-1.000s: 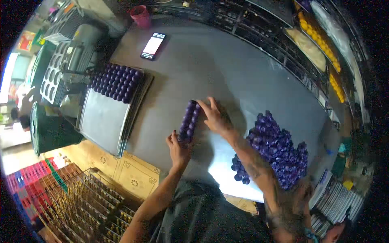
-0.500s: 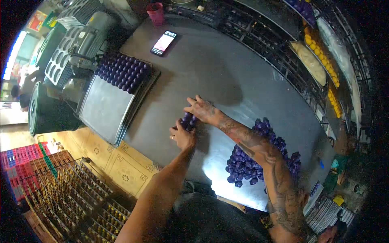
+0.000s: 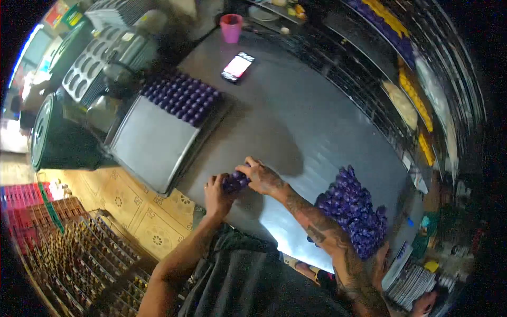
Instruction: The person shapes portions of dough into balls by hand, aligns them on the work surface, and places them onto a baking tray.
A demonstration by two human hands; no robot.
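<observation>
A short double row of purple balls [image 3: 235, 182] is held between my two hands, over the grey metal table [image 3: 274, 127]. My left hand [image 3: 217, 194] is closed round its left end, and my right hand [image 3: 257, 175] grips the right end. To the right, beside my right forearm, lies a big heap of purple pieces [image 3: 353, 211]. At the upper left, a stacked metal tray [image 3: 153, 140] carries neat rows of purple balls [image 3: 182, 98] on its far part; its near part is bare.
A phone with a lit screen [image 3: 237, 67] and a pink cup [image 3: 231, 29] stand at the far side. A green bin [image 3: 63, 134] is left of the tray. Racks with yellow pieces [image 3: 414, 98] line the right. A rack [image 3: 90, 259] stands lower left. Another person's hand [image 3: 380, 264] shows behind the heap.
The long double row between my hands has become short and compact, and my hands have come closer together. The view has turned, shifting the tray and phone to the right.
</observation>
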